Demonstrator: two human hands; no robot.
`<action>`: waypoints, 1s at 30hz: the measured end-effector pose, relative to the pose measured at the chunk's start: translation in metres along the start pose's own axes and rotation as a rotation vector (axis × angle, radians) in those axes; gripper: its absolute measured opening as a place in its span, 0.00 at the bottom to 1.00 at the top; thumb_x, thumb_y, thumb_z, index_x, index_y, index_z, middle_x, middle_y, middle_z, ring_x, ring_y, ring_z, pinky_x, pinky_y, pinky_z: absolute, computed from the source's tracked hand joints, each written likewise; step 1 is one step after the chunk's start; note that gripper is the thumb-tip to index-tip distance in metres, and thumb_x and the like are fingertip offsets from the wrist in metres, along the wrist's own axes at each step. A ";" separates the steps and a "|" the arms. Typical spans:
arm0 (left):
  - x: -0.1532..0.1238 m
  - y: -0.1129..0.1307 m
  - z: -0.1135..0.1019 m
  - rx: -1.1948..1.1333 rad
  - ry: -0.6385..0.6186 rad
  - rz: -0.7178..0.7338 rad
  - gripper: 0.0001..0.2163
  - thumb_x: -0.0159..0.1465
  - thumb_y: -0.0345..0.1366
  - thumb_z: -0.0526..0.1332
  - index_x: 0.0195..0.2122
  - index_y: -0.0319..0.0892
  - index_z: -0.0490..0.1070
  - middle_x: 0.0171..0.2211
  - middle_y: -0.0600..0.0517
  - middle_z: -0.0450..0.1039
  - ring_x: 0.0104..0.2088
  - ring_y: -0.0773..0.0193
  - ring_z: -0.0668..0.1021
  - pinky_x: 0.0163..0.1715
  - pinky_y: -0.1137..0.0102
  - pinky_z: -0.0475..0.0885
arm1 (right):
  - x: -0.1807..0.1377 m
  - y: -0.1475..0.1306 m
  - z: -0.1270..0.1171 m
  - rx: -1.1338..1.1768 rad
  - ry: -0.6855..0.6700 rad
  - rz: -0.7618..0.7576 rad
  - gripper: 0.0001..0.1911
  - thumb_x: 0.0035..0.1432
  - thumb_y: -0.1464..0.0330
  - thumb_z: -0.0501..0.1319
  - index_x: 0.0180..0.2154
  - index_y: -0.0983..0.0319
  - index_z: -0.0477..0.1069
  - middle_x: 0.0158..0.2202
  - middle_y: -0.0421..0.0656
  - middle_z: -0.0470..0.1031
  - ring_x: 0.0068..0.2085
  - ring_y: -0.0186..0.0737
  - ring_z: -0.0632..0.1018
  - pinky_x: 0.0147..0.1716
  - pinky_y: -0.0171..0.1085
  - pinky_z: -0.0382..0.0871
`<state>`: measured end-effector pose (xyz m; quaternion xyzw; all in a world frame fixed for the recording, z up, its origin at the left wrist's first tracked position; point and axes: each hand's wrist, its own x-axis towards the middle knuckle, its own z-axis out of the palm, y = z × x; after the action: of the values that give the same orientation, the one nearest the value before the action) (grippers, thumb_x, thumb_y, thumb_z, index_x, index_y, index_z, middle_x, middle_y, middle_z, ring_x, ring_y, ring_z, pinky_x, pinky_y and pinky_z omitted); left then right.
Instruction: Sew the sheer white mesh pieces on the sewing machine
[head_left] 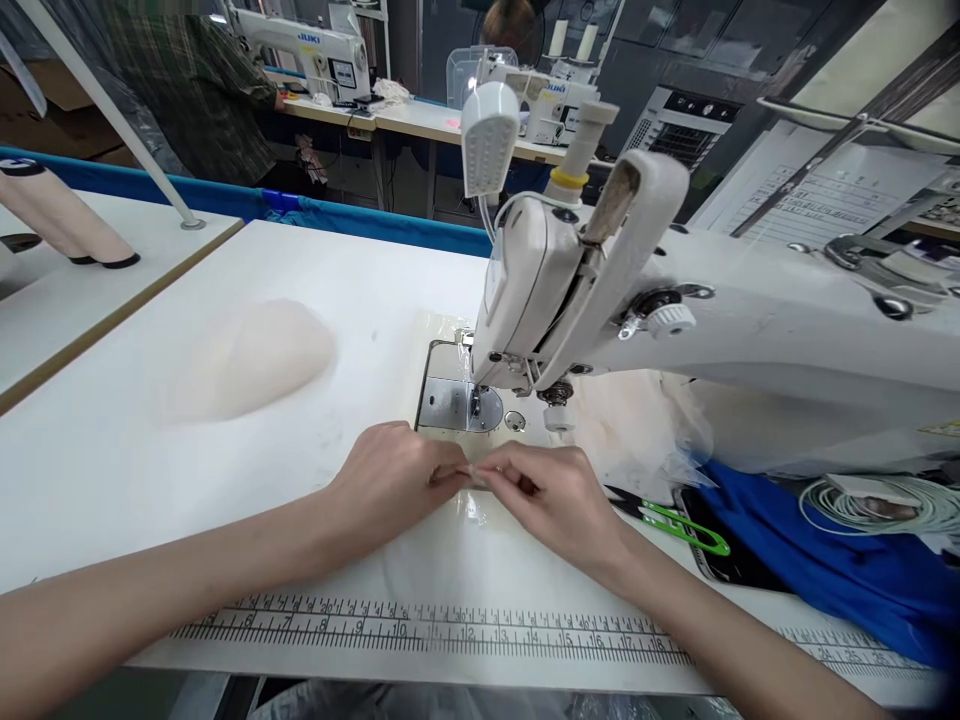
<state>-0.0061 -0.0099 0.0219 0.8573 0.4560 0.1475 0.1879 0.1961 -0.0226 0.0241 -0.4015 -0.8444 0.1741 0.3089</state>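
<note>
white table (pixel 360 270), pale bit (pixel 473 471) between hands (pixel 397 470) (pixel 561 490)

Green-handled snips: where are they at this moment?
In the head view, the green-handled snips lie right of centre, between the right hand and the bunched blue cloth.

Small pale sliver (pixel 472 472), material unclear, mostly hidden, pinched between left hand (pixel 397 475) and right hand (pixel 559 495), near silver metal needle plate (pixel 444 404).
</note>
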 end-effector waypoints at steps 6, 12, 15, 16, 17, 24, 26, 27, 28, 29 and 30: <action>0.002 -0.008 0.009 0.150 0.136 0.086 0.15 0.63 0.36 0.62 0.51 0.42 0.67 0.28 0.55 0.75 0.28 0.63 0.75 0.41 0.61 0.67 | 0.008 0.018 0.016 -0.011 0.011 0.335 0.07 0.59 0.70 0.60 0.34 0.58 0.78 0.19 0.33 0.69 0.21 0.30 0.69 0.24 0.31 0.61; -0.005 -0.003 0.011 0.428 0.403 0.405 0.07 0.65 0.30 0.60 0.43 0.44 0.74 0.43 0.51 0.76 0.46 0.58 0.74 0.53 0.57 0.63 | 0.012 0.016 0.016 -0.083 0.038 0.347 0.08 0.59 0.69 0.60 0.32 0.57 0.78 0.22 0.36 0.71 0.26 0.34 0.71 0.29 0.33 0.63; -0.012 0.000 0.014 0.557 0.359 0.498 0.08 0.68 0.33 0.58 0.44 0.42 0.75 0.48 0.52 0.76 0.48 0.60 0.73 0.55 0.60 0.62 | 0.014 0.017 0.015 -0.064 0.051 0.326 0.08 0.59 0.69 0.61 0.30 0.58 0.77 0.23 0.37 0.71 0.27 0.34 0.71 0.31 0.34 0.64; -0.015 0.001 0.015 0.585 0.321 0.493 0.10 0.69 0.36 0.56 0.46 0.41 0.74 0.51 0.51 0.75 0.49 0.59 0.73 0.55 0.60 0.62 | 0.014 0.018 0.015 -0.062 0.054 0.316 0.08 0.59 0.70 0.61 0.29 0.59 0.77 0.23 0.37 0.71 0.27 0.34 0.71 0.32 0.35 0.64; -0.016 0.002 0.015 0.599 0.290 0.478 0.12 0.70 0.38 0.55 0.49 0.40 0.73 0.53 0.50 0.73 0.50 0.59 0.72 0.54 0.60 0.62 | 0.013 0.019 0.015 -0.066 0.059 0.306 0.07 0.59 0.70 0.61 0.30 0.59 0.77 0.24 0.37 0.71 0.27 0.34 0.71 0.33 0.35 0.64; -0.017 0.003 0.011 0.551 0.187 0.415 0.16 0.71 0.40 0.51 0.55 0.41 0.69 0.56 0.52 0.72 0.54 0.58 0.72 0.53 0.58 0.60 | 0.005 0.025 0.013 -0.370 0.057 0.045 0.14 0.66 0.68 0.54 0.49 0.56 0.75 0.34 0.42 0.78 0.33 0.37 0.75 0.34 0.37 0.60; -0.016 0.002 0.011 0.540 0.187 0.409 0.16 0.71 0.40 0.51 0.55 0.41 0.69 0.55 0.51 0.72 0.54 0.57 0.71 0.53 0.58 0.60 | 0.003 0.024 0.011 -0.477 -0.005 -0.057 0.16 0.68 0.66 0.52 0.51 0.55 0.75 0.31 0.42 0.78 0.34 0.38 0.74 0.35 0.38 0.58; -0.016 0.001 0.012 0.536 0.188 0.407 0.16 0.71 0.40 0.51 0.55 0.41 0.68 0.55 0.51 0.72 0.55 0.57 0.71 0.53 0.58 0.60 | 0.003 0.024 0.009 -0.533 -0.019 -0.088 0.16 0.68 0.64 0.52 0.50 0.56 0.75 0.30 0.42 0.77 0.33 0.38 0.74 0.36 0.39 0.58; -0.016 0.000 0.013 0.532 0.194 0.408 0.16 0.71 0.40 0.52 0.55 0.40 0.68 0.56 0.51 0.72 0.55 0.57 0.71 0.53 0.58 0.60 | 0.003 0.023 0.006 -0.600 -0.017 -0.103 0.16 0.68 0.63 0.53 0.48 0.57 0.76 0.29 0.42 0.77 0.33 0.39 0.74 0.36 0.39 0.58; -0.017 -0.001 0.014 0.527 0.204 0.412 0.16 0.71 0.40 0.52 0.55 0.40 0.69 0.56 0.51 0.72 0.54 0.57 0.72 0.53 0.57 0.60 | 0.002 0.023 0.003 -0.677 -0.004 -0.101 0.16 0.67 0.62 0.53 0.46 0.59 0.78 0.28 0.42 0.77 0.32 0.39 0.73 0.37 0.40 0.58; -0.016 -0.001 0.014 0.523 0.210 0.417 0.16 0.71 0.40 0.52 0.55 0.40 0.69 0.56 0.50 0.72 0.54 0.57 0.72 0.53 0.57 0.60 | 0.002 0.022 0.000 -0.760 0.019 -0.085 0.17 0.67 0.62 0.54 0.44 0.61 0.79 0.27 0.43 0.76 0.31 0.40 0.73 0.37 0.40 0.57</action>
<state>-0.0100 -0.0257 0.0075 0.9312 0.3105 0.1485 -0.1200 0.2082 -0.0073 0.0131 -0.4536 -0.8618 -0.1681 0.1527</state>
